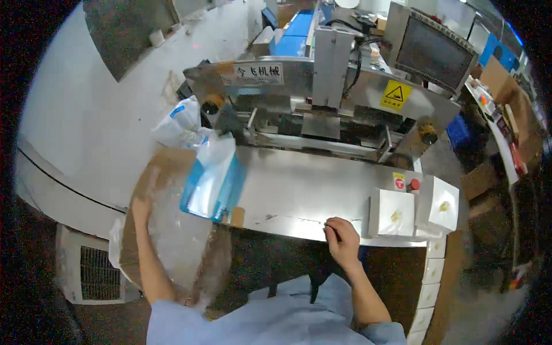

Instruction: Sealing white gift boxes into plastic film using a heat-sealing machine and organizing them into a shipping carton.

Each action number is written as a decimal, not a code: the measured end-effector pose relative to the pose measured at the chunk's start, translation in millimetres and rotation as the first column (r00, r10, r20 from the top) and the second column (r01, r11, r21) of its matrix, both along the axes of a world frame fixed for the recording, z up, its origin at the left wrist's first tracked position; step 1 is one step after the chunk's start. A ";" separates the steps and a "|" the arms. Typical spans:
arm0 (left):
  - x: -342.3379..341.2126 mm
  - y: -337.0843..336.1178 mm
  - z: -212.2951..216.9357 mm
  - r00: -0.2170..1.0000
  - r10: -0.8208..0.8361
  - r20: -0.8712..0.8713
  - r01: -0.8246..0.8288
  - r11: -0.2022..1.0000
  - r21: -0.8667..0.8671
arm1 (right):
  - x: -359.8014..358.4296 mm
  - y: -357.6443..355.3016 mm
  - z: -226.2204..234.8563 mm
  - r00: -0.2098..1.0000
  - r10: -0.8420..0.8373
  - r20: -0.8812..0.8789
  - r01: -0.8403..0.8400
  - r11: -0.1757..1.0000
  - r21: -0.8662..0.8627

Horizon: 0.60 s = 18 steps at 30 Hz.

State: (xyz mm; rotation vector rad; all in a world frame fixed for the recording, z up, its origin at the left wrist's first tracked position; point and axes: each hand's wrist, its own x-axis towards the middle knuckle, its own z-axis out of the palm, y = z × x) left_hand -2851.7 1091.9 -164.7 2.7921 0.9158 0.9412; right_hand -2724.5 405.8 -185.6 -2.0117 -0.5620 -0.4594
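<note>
My left hand (142, 202) is over the far left side of a cardboard box (167, 158) lined with clear plastic film (181, 241). Its fingers are smeared by motion, so whether they grip the film cannot be told. My right hand (343, 240) rests at the front edge of the steel worktable (299, 190), fingers curled in and thumb pressed against them. Anything inside that closed hand is hidden. A blue-and-clear plastic pack (213, 181) stands on the table's left end, next to the box. Behind it slumps a white plastic bag (181, 123) with blue print.
A steel machine (325, 69) spans the table's back, bearing a yellow warning label (397, 94) and a monitor (434, 52). Two stacks of white square packs (392, 214) (440, 206) stand at the right. A row of white packs (430, 270) runs below them. A blue conveyor (296, 34) extends behind.
</note>
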 end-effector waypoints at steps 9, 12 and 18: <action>164.4 -183.6 29.9 0.871 -0.488 0.051 0.481 0.827 -0.293 | -7.0 -15.6 -4.1 0.999 -0.017 -0.032 0.017 1.000 -0.026; 188.6 -208.9 44.6 0.881 -0.472 0.004 0.433 0.804 -0.407 | -8.4 -14.1 -9.4 0.999 0.013 -0.053 -0.014 1.000 -0.022; 204.6 -203.9 35.2 0.898 -0.392 0.201 0.441 0.793 -0.421 | -11.1 -9.4 -6.5 0.999 0.011 -0.041 -0.011 1.000 -0.004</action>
